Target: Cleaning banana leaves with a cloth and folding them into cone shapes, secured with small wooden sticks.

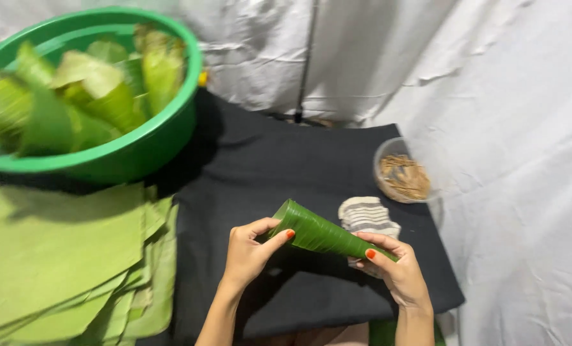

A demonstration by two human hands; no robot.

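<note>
Over the black cloth, your left hand and right hand pinch a glossy, ribbed leaf cone; beyond lie flat leaf sheets, striped slices, a green plastic basin.

A green banana-leaf cone, rolled tight and glossy, is held tilted above the black bench's near edge, its wide mouth toward the left.
</note>
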